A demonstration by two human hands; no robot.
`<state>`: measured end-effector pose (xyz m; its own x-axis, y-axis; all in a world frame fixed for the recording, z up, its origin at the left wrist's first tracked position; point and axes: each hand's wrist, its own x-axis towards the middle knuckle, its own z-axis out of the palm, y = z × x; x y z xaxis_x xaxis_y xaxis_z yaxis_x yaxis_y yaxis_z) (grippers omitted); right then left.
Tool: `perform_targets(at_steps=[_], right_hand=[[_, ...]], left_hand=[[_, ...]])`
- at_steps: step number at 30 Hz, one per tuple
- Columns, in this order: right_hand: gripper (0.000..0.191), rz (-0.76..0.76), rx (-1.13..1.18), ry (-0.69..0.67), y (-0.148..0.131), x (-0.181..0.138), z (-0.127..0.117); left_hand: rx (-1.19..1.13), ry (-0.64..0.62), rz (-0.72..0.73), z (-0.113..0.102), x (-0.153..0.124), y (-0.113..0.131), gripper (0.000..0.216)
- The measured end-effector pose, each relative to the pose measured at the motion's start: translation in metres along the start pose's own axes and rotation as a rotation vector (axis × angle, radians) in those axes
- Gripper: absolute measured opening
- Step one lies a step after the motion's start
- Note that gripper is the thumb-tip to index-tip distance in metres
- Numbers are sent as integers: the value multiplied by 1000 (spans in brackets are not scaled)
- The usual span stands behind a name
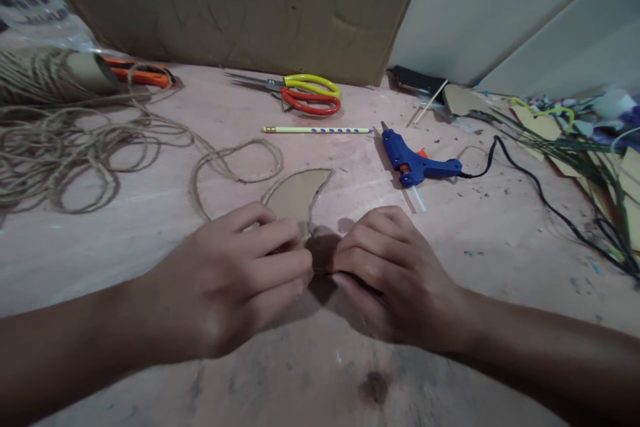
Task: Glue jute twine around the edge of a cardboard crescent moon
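Nearest, the left hand [240, 280] is curling its fingers over the lower part of a cardboard crescent [295, 195] on the table [280, 387]; whether they are gripping is hidden. The right hand [395, 273] is pinching the crescent's lower edge. Tangled twine [30, 167] is lying leftward, a blue glue gun [407, 161] beyond the right hand.

Dim light; soft shadows beside right hand [400, 277]; edges stretched, top-left corner blurred.

The left hand [250, 273] hides part of the cardboard crescent [300, 193]; the left edge cuts off the twine roll [43, 77].
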<state>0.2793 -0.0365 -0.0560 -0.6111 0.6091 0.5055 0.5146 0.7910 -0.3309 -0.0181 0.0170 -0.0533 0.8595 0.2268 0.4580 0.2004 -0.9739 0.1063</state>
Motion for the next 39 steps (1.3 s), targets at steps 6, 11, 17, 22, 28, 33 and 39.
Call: perform_targets(at_steps=[6,11,17,22,28,33,39], right_hand=[[15,35,-13,5,0,1,-2],[12,41,-36,-4,-2,3,-2],[14,16,-35,25,-4,2,-1],[18,33,-45,-24,-5,0,0],[12,48,-78,-19,-6,2,4],[16,14,-76,18,-6,3,8],[17,3,-93,19,-6,2,9]], left_hand=[[62,3,54,-5,5,-1,55],[64,16,60,-4,5,-2,41],[-8,11,66,-2,3,-2,49],[48,7,99,-6,7,-3,51],[40,46,73,-2,8,-5,50],[-28,-1,79,2,0,-7,26],[-58,28,60,4,1,-6,27]])
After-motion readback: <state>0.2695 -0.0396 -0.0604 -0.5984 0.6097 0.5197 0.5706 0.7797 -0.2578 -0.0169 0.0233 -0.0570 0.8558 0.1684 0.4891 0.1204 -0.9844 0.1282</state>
